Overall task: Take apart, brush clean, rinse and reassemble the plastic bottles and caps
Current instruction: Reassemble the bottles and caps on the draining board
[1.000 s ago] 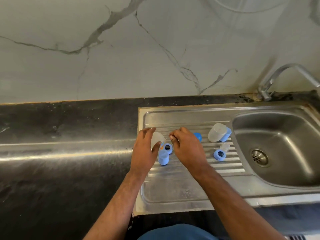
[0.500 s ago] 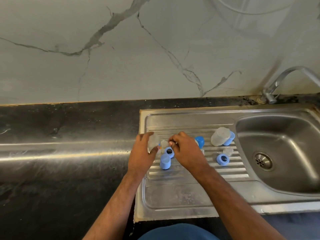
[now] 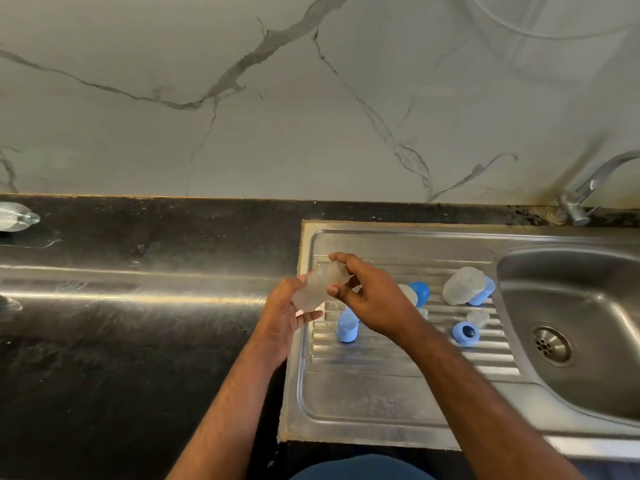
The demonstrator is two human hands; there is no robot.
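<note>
A small frosted clear bottle [image 3: 313, 289] is lifted above the left edge of the steel drainboard [image 3: 363, 393]. My left hand [image 3: 284, 317] holds its lower body, and my right hand [image 3: 370, 299] pinches its top end with thumb and fingers. On the ribbed board lie a blue cap [image 3: 347, 328], a blue ring cap [image 3: 465, 334], a small clear piece [image 3: 478, 317], a second frosted bottle with a blue part [image 3: 465, 289], and a blue dome piece [image 3: 420, 292] partly hidden behind my right hand.
The sink basin [image 3: 588, 306] with its drain [image 3: 550, 346] is at the right, and a tap [image 3: 581, 199] stands at the back right. Black countertop [image 3: 138, 341] stretches left. A clear object [image 3: 17, 216] lies at the far left edge.
Both hands have lifted the frosted bottle off the drainboard and moved it left. My right hand has shifted from the small parts to the bottle's top.
</note>
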